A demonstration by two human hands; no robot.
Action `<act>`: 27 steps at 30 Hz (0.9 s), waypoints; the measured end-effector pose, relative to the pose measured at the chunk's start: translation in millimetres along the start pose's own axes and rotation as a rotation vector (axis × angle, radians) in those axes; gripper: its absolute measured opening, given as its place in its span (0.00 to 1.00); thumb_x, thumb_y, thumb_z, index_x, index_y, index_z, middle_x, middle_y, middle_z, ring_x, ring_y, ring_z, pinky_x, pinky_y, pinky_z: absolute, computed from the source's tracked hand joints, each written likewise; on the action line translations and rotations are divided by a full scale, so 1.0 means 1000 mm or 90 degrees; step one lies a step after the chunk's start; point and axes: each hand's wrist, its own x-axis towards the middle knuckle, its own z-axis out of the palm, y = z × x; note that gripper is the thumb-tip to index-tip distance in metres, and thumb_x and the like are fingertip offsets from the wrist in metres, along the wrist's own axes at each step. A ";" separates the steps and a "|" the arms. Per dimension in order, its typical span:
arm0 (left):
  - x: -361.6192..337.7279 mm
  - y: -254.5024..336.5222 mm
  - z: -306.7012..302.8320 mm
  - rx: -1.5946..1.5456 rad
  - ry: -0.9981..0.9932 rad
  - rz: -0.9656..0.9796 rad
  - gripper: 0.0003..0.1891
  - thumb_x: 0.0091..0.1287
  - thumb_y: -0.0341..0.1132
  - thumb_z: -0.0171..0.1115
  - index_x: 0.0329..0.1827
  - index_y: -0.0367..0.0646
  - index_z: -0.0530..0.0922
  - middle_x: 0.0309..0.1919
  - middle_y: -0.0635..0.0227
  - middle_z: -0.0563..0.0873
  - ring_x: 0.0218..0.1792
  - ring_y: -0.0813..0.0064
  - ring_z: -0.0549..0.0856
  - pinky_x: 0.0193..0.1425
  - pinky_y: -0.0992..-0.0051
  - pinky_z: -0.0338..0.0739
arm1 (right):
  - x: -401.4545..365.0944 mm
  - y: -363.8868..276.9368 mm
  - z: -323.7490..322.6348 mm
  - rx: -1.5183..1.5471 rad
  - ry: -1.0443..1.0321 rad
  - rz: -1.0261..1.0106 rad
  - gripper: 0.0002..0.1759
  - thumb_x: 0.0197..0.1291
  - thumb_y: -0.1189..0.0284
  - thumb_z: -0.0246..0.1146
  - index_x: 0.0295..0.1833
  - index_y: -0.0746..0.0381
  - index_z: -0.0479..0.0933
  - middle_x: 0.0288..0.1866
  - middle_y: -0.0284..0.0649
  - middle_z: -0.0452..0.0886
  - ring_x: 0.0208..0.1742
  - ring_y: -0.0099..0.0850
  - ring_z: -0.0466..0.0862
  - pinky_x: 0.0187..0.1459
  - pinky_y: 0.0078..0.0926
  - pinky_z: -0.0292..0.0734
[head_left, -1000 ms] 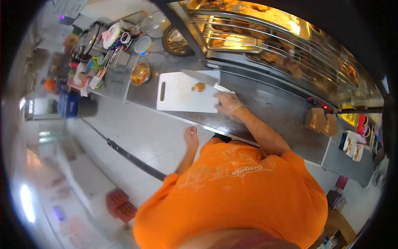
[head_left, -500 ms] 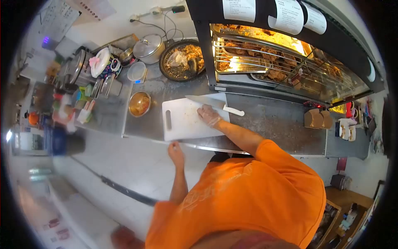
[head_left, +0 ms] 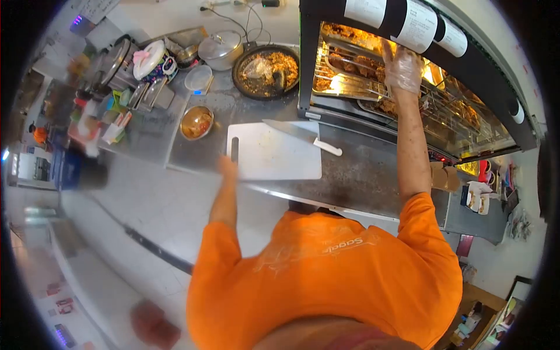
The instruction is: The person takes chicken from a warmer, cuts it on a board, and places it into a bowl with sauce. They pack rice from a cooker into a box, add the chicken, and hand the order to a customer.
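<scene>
Two hands well apart. Right hand [head_left: 402, 67], clear glove, arm stretched to 12 o'clock, fingers spread and gripping nothing, at the wire rack [head_left: 350, 87]. Left hand [head_left: 227, 166] blurred at 8 o'clock corner of the white flat cutting board [head_left: 274, 163], grip unclear. Board's long axis runs 9–3 on the steel surface [head_left: 361, 175]; cleaver [head_left: 289, 131] lies on it, tip at 10.

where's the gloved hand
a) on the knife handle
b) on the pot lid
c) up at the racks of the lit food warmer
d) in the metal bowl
c: the gloved right hand is up at the wire racks of the lit food warmer, while the knife lies untouched on the white cutting board.
</scene>
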 end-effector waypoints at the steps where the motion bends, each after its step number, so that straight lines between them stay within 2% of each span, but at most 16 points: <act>1: -0.006 0.001 -0.010 -0.044 -0.033 0.029 0.25 0.56 0.39 0.66 0.52 0.31 0.71 0.47 0.45 0.80 0.49 0.44 0.81 0.53 0.55 0.76 | -0.008 -0.003 -0.005 0.004 0.075 0.024 0.23 0.70 0.55 0.50 0.43 0.66 0.78 0.39 0.50 0.82 0.39 0.52 0.81 0.41 0.51 0.73; 2: -0.011 -0.002 -0.018 -0.044 -0.035 0.020 0.25 0.56 0.39 0.66 0.52 0.31 0.71 0.47 0.45 0.80 0.49 0.44 0.81 0.53 0.55 0.76 | -0.021 -0.011 -0.006 0.064 0.194 -0.022 0.19 0.66 0.57 0.54 0.40 0.64 0.78 0.34 0.47 0.80 0.35 0.48 0.79 0.37 0.47 0.72; 3: -0.014 -0.003 -0.027 -0.036 -0.138 0.035 0.23 0.56 0.37 0.65 0.50 0.31 0.72 0.45 0.44 0.81 0.49 0.44 0.81 0.52 0.56 0.76 | -0.041 -0.023 -0.005 0.127 0.315 -0.068 0.15 0.62 0.59 0.57 0.37 0.62 0.77 0.28 0.43 0.77 0.32 0.44 0.78 0.34 0.44 0.72; 4: -0.017 -0.004 -0.032 -0.028 -0.238 0.050 0.21 0.56 0.36 0.64 0.48 0.31 0.73 0.43 0.43 0.82 0.48 0.44 0.81 0.51 0.57 0.77 | -0.070 -0.036 -0.001 0.201 0.241 -0.158 0.11 0.59 0.64 0.60 0.30 0.59 0.72 0.23 0.41 0.71 0.25 0.42 0.73 0.25 0.43 0.66; 5: -0.025 -0.007 -0.031 -0.030 -0.231 0.040 0.21 0.56 0.36 0.64 0.48 0.31 0.73 0.43 0.43 0.82 0.48 0.44 0.81 0.51 0.57 0.77 | -0.107 -0.050 0.016 0.123 0.127 -0.301 0.08 0.57 0.68 0.60 0.29 0.58 0.71 0.24 0.39 0.72 0.25 0.41 0.74 0.26 0.41 0.68; 6: -0.040 -0.016 -0.024 -0.066 -0.162 0.064 0.20 0.57 0.35 0.63 0.49 0.30 0.74 0.42 0.45 0.83 0.47 0.49 0.82 0.50 0.60 0.77 | -0.133 -0.069 0.040 0.385 -0.002 -0.310 0.07 0.57 0.69 0.60 0.29 0.58 0.71 0.25 0.39 0.75 0.27 0.41 0.77 0.29 0.38 0.72; 7: -0.057 -0.026 -0.018 -0.098 -0.093 0.088 0.19 0.58 0.35 0.62 0.49 0.30 0.75 0.40 0.46 0.84 0.46 0.53 0.83 0.49 0.64 0.77 | -0.181 -0.085 0.079 0.187 -0.312 -0.255 0.04 0.57 0.70 0.58 0.32 0.58 0.73 0.26 0.39 0.77 0.32 0.40 0.81 0.35 0.39 0.76; 8: -0.074 -0.037 -0.010 -0.251 -0.113 0.052 0.20 0.60 0.35 0.61 0.52 0.31 0.75 0.41 0.50 0.84 0.45 0.58 0.83 0.49 0.65 0.77 | -0.215 -0.090 0.101 0.191 -0.365 -0.256 0.06 0.59 0.71 0.56 0.40 0.60 0.76 0.32 0.44 0.82 0.40 0.42 0.84 0.44 0.41 0.78; 10: -0.116 -0.048 -0.008 -0.484 -0.123 -0.004 0.19 0.62 0.34 0.58 0.55 0.33 0.74 0.41 0.58 0.83 0.43 0.66 0.81 0.48 0.68 0.75 | -0.262 -0.099 0.144 0.169 -0.692 -0.168 0.14 0.62 0.72 0.53 0.51 0.60 0.77 0.43 0.49 0.84 0.50 0.44 0.84 0.52 0.43 0.77; 13: -0.172 -0.038 -0.022 -0.626 -0.100 -0.113 0.18 0.63 0.33 0.56 0.55 0.35 0.73 0.40 0.63 0.81 0.42 0.72 0.79 0.48 0.69 0.74 | -0.261 -0.101 0.144 0.164 -0.753 -0.157 0.20 0.63 0.69 0.51 0.60 0.59 0.73 0.54 0.51 0.81 0.55 0.45 0.82 0.57 0.42 0.76; 14: -0.191 -0.037 -0.028 -0.692 -0.099 -0.196 0.18 0.63 0.32 0.55 0.55 0.36 0.73 0.40 0.65 0.80 0.41 0.73 0.78 0.48 0.70 0.73 | -0.264 -0.102 0.147 0.170 -0.757 -0.165 0.20 0.63 0.69 0.51 0.60 0.59 0.73 0.54 0.51 0.81 0.55 0.45 0.82 0.57 0.42 0.76; 17: -0.236 -0.032 -0.045 -0.792 -0.077 -0.238 0.17 0.63 0.32 0.55 0.53 0.36 0.73 0.38 0.67 0.78 0.40 0.75 0.76 0.47 0.72 0.73 | -0.264 -0.097 0.148 0.220 -0.819 -0.228 0.22 0.61 0.68 0.52 0.61 0.58 0.72 0.54 0.49 0.81 0.56 0.46 0.81 0.57 0.41 0.76; 20: -0.249 -0.048 -0.062 -0.811 -0.016 -0.262 0.17 0.63 0.34 0.55 0.53 0.36 0.72 0.38 0.67 0.78 0.41 0.75 0.76 0.47 0.72 0.72 | -0.262 -0.099 0.128 0.417 -0.724 -0.142 0.14 0.59 0.69 0.55 0.49 0.60 0.76 0.48 0.51 0.82 0.52 0.48 0.82 0.52 0.39 0.76; 21: -0.242 -0.065 -0.059 -0.835 0.018 -0.267 0.23 0.62 0.36 0.56 0.57 0.31 0.73 0.44 0.60 0.82 0.44 0.70 0.80 0.50 0.68 0.75 | -0.261 -0.100 0.127 0.489 -0.769 -0.083 0.14 0.61 0.67 0.54 0.48 0.61 0.75 0.47 0.51 0.82 0.51 0.48 0.81 0.52 0.40 0.75; 24: -0.177 -0.045 -0.137 -0.811 0.050 -0.229 0.21 0.61 0.36 0.56 0.55 0.31 0.74 0.44 0.58 0.82 0.43 0.69 0.80 0.48 0.68 0.74 | -0.220 -0.126 0.088 0.607 -0.793 0.019 0.17 0.65 0.60 0.51 0.50 0.61 0.71 0.47 0.55 0.81 0.52 0.53 0.79 0.53 0.43 0.72; 27: -0.072 0.016 -0.208 -0.804 0.068 -0.070 0.15 0.62 0.31 0.56 0.50 0.35 0.73 0.38 0.65 0.80 0.41 0.73 0.79 0.45 0.71 0.75 | -0.165 -0.177 0.047 0.600 -0.565 0.153 0.16 0.69 0.59 0.50 0.48 0.62 0.71 0.41 0.55 0.79 0.44 0.55 0.79 0.48 0.43 0.73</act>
